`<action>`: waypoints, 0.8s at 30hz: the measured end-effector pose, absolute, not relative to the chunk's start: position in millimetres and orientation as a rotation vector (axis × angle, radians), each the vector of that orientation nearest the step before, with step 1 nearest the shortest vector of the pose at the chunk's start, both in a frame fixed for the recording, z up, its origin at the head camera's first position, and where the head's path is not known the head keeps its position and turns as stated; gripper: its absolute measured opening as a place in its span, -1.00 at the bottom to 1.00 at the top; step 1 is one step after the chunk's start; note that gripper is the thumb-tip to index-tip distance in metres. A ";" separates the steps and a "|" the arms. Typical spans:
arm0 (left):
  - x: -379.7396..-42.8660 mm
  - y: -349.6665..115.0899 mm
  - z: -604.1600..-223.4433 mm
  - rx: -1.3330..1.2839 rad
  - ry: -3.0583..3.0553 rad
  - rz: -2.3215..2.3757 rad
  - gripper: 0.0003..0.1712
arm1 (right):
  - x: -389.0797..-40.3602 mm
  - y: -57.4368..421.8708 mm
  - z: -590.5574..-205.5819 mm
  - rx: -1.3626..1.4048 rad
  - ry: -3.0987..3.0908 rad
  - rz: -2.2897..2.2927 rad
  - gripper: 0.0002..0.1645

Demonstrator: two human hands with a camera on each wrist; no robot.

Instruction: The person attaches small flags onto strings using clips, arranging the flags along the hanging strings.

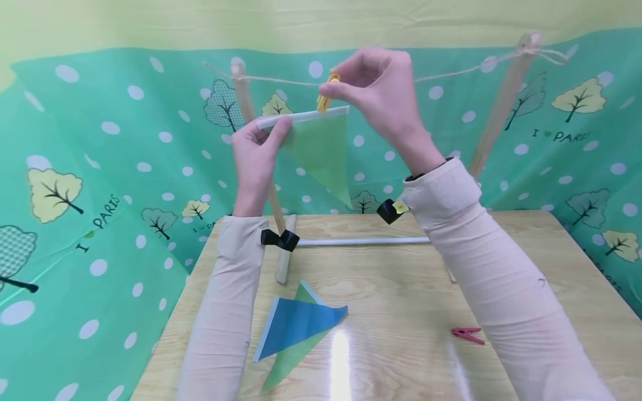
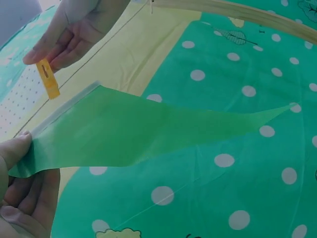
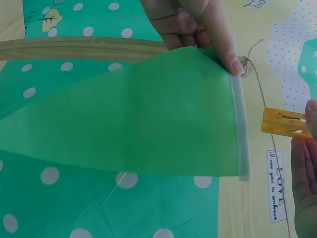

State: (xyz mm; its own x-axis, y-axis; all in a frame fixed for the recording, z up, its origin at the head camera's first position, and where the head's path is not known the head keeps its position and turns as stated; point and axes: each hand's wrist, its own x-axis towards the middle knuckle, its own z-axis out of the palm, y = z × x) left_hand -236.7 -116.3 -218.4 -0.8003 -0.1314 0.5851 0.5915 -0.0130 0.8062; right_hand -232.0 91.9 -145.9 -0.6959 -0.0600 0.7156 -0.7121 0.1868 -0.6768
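Observation:
My left hand [image 1: 256, 159] pinches one end of the white top edge of a green triangular pennant [image 1: 323, 147], whose point hangs down to the right. Between the thumb and fingers of my right hand [image 1: 383, 89] is a yellow clothespin [image 1: 326, 94]. In the right wrist view the clothespin [image 3: 285, 122] is apart from the pennant's white edge [image 3: 241, 129], with its end over the string. The string [image 1: 451, 73] runs between two wooden posts, just above the pennant in the head view. In the left wrist view the clothespin [image 2: 48, 79] points down toward the pennant [image 2: 124, 126].
A blue pennant [image 1: 296, 323] lies across another green pennant [image 1: 296, 359] on the wooden table [image 1: 391, 295]. To the right lies a pink clothespin [image 1: 468, 334]. The wooden posts [image 1: 504, 106] stand at either side, with a white bar [image 1: 361, 241] low between them.

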 end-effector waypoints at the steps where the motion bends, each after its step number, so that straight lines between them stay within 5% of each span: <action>1: -237.3 -115.5 -217.5 -0.473 -1.761 -1.868 -0.77 | -231.8 91.7 -144.7 0.716 -1.918 1.545 -0.81; 24: -247.5 -111.6 -192.2 -0.477 -1.617 -1.953 -0.85 | -236.3 70.7 -114.5 0.722 -1.833 1.614 -0.85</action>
State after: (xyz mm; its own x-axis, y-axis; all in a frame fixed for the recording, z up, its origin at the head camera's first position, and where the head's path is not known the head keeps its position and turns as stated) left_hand -247.5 -111.6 -192.2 -0.7834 -0.1892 0.5921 0.6170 -0.1215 0.7775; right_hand -236.3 70.7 -114.5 -0.6813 -0.0181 0.7318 -0.7282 0.1186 -0.6750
